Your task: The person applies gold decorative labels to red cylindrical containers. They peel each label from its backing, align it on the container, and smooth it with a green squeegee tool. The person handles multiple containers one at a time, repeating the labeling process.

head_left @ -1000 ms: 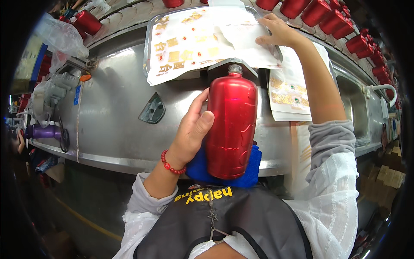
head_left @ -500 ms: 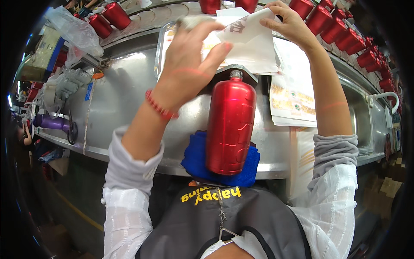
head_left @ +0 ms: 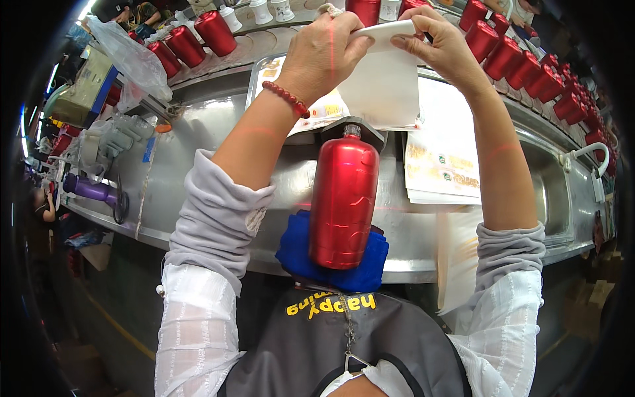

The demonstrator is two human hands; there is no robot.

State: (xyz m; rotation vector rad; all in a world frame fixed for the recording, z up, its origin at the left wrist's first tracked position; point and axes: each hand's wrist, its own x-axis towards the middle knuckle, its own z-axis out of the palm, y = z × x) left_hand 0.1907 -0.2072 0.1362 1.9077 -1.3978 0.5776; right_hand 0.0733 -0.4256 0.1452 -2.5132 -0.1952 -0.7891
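Beyond the bottle, a white sheet (head_left: pixel 382 86) hangs between my hands. My left hand (head_left: pixel 324 56), closed, pinches its upper left corner. A pale, cloth-like bit (head_left: pixel 329 10) shows past the left knuckles; whether that hand holds it too I cannot tell. At the sheet's upper right corner my right hand (head_left: pixel 436 46) grips with thumb and fingers. Nearer me lies a shiny red bottle (head_left: pixel 344 198) with raised marks, neck pointing away. Its neck end rests at a dark metal holder (head_left: pixel 374 133), its base on a folded blue cloth (head_left: pixel 289 248).
Printed sheets (head_left: pixel 442 159) lie stacked to the right, beside a sink (head_left: pixel 552 192). A conveyor behind carries red bottles (head_left: pixel 506 56) and white ones (head_left: pixel 261 12). At left are a plastic bag (head_left: pixel 132 59) and a purple bottle (head_left: pixel 92 190).
My left hand has moved right and away from me, from open over the tray to closed on the sheet's corner. The sheet now hangs flatter, its printed marks no longer showing.
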